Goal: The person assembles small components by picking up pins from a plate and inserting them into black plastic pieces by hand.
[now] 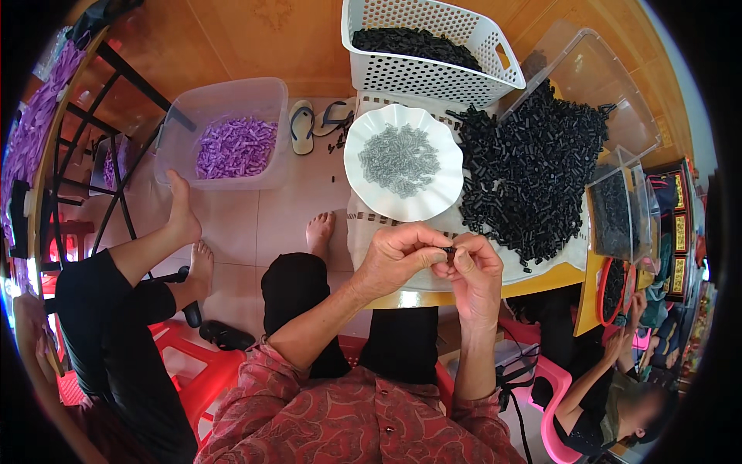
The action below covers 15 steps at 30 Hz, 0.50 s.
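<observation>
Both hands meet above the table's near edge, just below a white scalloped plate. My left hand pinches with thumb and forefinger at a small black tube-like piece. The thumb and fingers of my right hand close on the same piece from the other side. Most of it is hidden by the fingertips. On the plate lies a heap of small clear pieces. Right of it spreads a large pile of short black tube-like pieces on a pale cloth.
A white perforated basket with black pieces stands behind the plate. Clear plastic boxes are at the right. On the floor, a translucent tub holds purple pieces. People sit at left and right, near a red stool.
</observation>
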Tool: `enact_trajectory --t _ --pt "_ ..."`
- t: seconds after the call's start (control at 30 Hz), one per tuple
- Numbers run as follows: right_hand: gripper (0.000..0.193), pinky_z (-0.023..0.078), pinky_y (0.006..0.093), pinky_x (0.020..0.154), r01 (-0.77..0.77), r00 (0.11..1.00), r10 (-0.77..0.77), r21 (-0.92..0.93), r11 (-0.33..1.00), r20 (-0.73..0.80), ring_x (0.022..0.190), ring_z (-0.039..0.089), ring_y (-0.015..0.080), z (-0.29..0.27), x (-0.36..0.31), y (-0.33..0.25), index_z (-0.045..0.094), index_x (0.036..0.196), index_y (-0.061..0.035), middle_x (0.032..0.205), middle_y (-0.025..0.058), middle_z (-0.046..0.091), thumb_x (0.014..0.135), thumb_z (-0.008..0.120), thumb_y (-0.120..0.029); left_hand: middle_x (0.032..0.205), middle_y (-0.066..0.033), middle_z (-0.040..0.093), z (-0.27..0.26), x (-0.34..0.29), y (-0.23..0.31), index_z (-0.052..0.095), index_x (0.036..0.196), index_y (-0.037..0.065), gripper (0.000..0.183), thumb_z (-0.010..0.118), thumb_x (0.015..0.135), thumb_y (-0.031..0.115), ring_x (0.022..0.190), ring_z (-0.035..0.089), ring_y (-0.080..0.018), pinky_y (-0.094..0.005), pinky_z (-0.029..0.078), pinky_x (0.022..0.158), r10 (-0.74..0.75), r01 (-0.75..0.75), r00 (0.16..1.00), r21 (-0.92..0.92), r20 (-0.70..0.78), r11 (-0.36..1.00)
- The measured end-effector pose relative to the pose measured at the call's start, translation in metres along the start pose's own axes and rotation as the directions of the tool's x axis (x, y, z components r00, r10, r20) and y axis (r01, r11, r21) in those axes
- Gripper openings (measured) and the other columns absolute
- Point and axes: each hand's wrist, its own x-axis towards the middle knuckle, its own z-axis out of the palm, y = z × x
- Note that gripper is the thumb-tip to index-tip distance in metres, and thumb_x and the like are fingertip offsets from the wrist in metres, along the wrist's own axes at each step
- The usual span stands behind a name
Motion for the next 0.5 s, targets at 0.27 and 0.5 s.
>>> enact_trajectory --t 0.27,0.5 --pt "0.013 0.043 0.0228 0.057 -0.079 0.996 0.075 0.07 0.994 0.051 0.064 0.054 0.0102 -0.004 0.0015 0.0007 0.058 0.08 -0.0022 0.078 0.0038 0.057 0.087 0.067 -0.01 0.085 -0.0092 0.066 0.001 -0.001 0.0001 0.061 0.097 -0.005 0.009 0.057 0.089 -0.005 0.076 0.065 -0.0125 -0.0238 0.055 0.069 0.021 -0.022 1.0 0.068 0.005 0.997" --pt "0.016 0.041 0.0252 0.056 -0.144 0.988 0.131 0.181 0.973 0.078 0.061 0.051 0.0106 -0.0009 0.0046 0.0056 0.056 0.076 -0.0021 0.074 0.0033 0.055 0.088 0.065 -0.008 0.086 -0.0095 0.065 0.0 -0.0027 0.0018 0.062 0.097 -0.005 0.01 0.058 0.088 -0.005 0.077 0.065 -0.0124 -0.0244 0.054 0.069 0.029 -0.027 1.0 0.132 -0.012 0.991"
